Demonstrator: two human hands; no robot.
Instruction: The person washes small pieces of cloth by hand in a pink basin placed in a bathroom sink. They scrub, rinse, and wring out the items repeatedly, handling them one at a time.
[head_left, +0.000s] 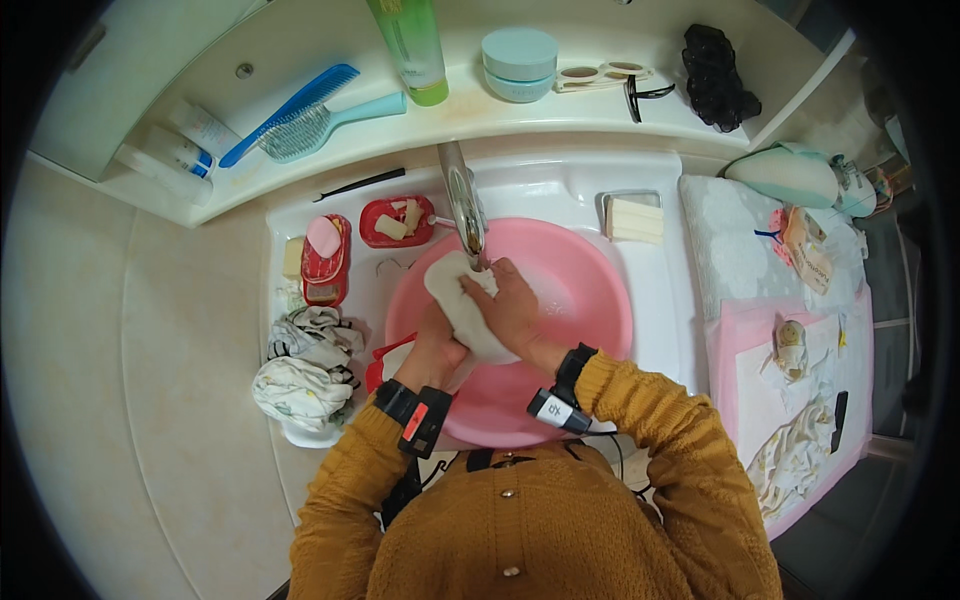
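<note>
A white cloth (469, 307) is bunched between my two hands, just under the spout of a chrome faucet (459, 195). My left hand (435, 346) grips its near left side from below. From the right, my right hand (516, 306) clasps the cloth with the thumb across it, fingers close to the spout. Both hands are over a pink plastic basin (592, 300) set in the white sink. A red-edged object (377, 369) lies at the basin's left side, mostly hidden behind my left forearm. Whether water is running is hard to tell.
Left on the sink are red soap dishes (326, 270) (381, 232) and crumpled patterned cloths (304, 390). A folded white cloth or sponge (634, 220) sits at back right. Brushes, a green tube (420, 52) and a jar (519, 64) line the shelf. Pink-edged pads (724, 360) lie right.
</note>
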